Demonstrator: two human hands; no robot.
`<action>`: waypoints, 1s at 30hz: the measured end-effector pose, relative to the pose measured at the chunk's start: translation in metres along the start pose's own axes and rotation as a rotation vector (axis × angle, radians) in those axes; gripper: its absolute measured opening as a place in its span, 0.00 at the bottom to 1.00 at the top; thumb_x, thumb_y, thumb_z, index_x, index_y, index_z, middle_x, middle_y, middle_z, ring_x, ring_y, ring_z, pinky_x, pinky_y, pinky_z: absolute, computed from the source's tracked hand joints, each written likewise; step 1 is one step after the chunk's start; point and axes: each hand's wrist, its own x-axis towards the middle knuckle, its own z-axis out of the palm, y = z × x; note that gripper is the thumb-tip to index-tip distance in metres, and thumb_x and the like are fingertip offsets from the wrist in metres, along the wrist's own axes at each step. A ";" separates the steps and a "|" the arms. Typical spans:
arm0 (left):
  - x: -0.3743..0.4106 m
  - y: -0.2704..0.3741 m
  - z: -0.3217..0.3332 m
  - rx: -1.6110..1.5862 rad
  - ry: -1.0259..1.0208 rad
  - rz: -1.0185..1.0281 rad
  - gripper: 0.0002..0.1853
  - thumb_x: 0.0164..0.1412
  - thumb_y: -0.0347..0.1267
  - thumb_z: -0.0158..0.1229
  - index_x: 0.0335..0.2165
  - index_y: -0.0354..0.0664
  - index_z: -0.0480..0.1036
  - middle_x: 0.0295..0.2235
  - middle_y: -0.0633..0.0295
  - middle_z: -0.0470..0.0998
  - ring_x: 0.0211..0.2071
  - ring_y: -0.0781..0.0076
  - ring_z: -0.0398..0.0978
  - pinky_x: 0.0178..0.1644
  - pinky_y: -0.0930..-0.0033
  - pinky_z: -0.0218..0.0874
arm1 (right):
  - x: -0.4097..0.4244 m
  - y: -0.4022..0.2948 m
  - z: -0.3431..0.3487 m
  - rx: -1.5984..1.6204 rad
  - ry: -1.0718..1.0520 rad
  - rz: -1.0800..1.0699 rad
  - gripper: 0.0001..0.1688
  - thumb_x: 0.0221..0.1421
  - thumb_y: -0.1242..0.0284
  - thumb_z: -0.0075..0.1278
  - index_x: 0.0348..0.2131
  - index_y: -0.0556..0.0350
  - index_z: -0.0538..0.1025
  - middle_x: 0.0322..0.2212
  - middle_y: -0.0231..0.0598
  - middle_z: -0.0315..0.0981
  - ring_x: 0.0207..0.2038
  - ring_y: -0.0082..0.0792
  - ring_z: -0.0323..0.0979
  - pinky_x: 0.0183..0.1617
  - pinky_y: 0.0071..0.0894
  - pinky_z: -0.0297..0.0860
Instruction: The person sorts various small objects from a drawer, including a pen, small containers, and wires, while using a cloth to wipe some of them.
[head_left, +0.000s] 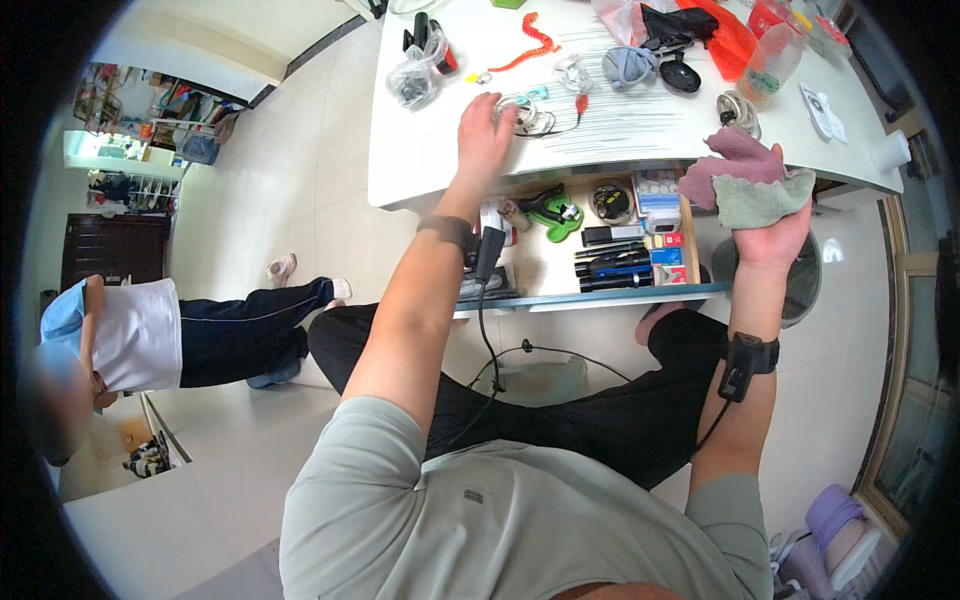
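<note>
My left hand (484, 142) is over the white table top, its fingertips at a coiled white cable (519, 114); whether they grip it cannot be told. At the right, my right hand (776, 225) is palm up and holds a pink cloth (739, 163) and a pale green cloth (761, 201). Below the table edge an open drawer (544, 266) holds a green and black tool (561, 214), a round container (611, 202), black pens or markers (611, 266) and small boxes (666, 256). A teal connector (537, 93) lies just beyond the white cable.
On the table (420, 157) are a bagged item (412, 79), an orange coiled cord (536, 41), a grey-blue bundle (628, 66), a plastic bottle (772, 64) and another coiled cable (739, 112). A bin (802, 277) stands below right. Another person (135, 330) stands at the left.
</note>
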 end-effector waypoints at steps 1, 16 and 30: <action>0.000 -0.002 -0.002 -0.062 0.039 -0.061 0.24 0.56 0.43 0.50 0.44 0.34 0.68 0.44 0.45 0.69 0.48 0.53 0.66 0.52 0.62 0.55 | 0.002 0.000 -0.003 0.012 -0.007 0.015 0.29 0.59 0.55 0.31 0.50 0.56 0.65 0.52 0.50 0.59 0.55 0.52 0.56 0.56 0.62 0.53; 0.030 -0.014 -0.004 -0.210 -0.115 -0.408 0.29 0.54 0.46 0.54 0.44 0.30 0.69 0.42 0.49 0.73 0.44 0.64 0.70 0.49 0.71 0.58 | 0.016 0.017 -0.010 0.023 -0.183 0.116 0.27 0.57 0.56 0.34 0.45 0.56 0.70 0.45 0.44 0.66 0.49 0.44 0.62 0.53 0.51 0.59; 0.088 -0.006 -0.011 0.121 -0.728 -0.305 0.18 0.38 0.38 0.63 0.30 0.38 0.76 0.26 0.58 0.77 0.28 0.72 0.74 0.35 0.73 0.65 | 0.015 0.017 -0.009 0.025 -0.171 0.110 0.26 0.58 0.58 0.34 0.45 0.59 0.70 0.43 0.39 0.68 0.47 0.38 0.64 0.53 0.42 0.60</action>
